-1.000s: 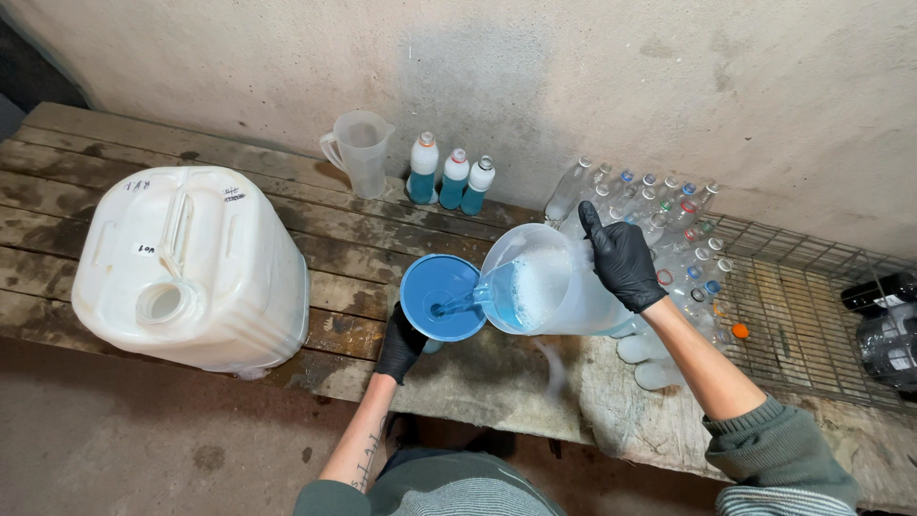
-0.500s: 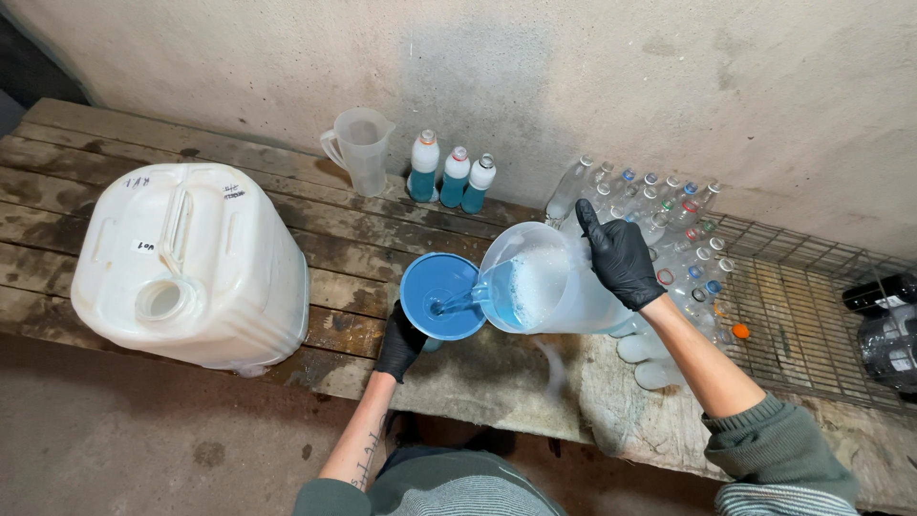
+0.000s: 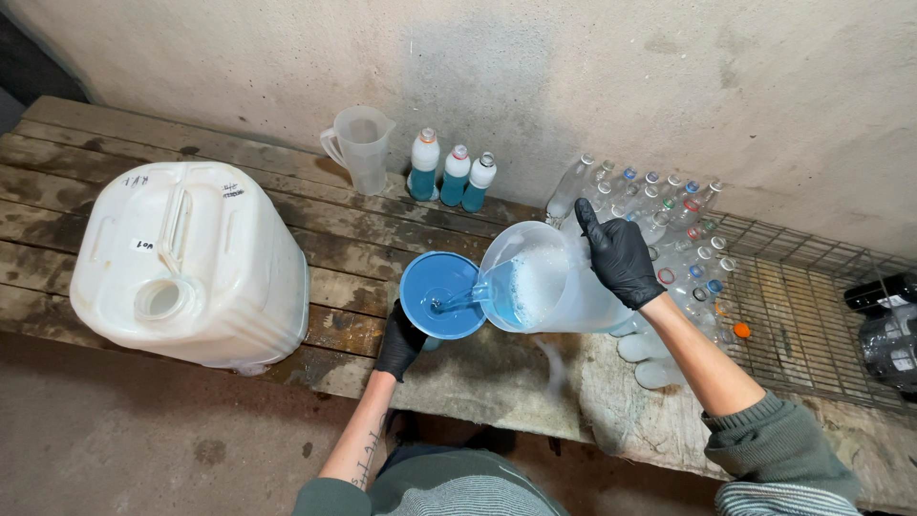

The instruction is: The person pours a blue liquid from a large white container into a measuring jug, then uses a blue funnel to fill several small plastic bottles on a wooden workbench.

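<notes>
My right hand (image 3: 619, 254), in a black glove, grips a clear plastic jug (image 3: 544, 285) tipped to the left. Foamy blue liquid runs from its spout into a blue funnel (image 3: 439, 291). My left hand (image 3: 399, 342), also in a black glove, holds whatever stands under the funnel; the funnel hides that thing. Both hands work near the front edge of a worn wooden bench (image 3: 86, 205).
A big white canister (image 3: 186, 263) with an open neck lies on the bench at left. An empty measuring jug (image 3: 359, 145) and three bottles of blue liquid (image 3: 453, 172) stand by the wall. Several empty clear bottles (image 3: 669, 215) lie on a wire rack (image 3: 812, 315) at right.
The jug has tipped a little further and the liquid in it looks foamier. Both hands stay in place.
</notes>
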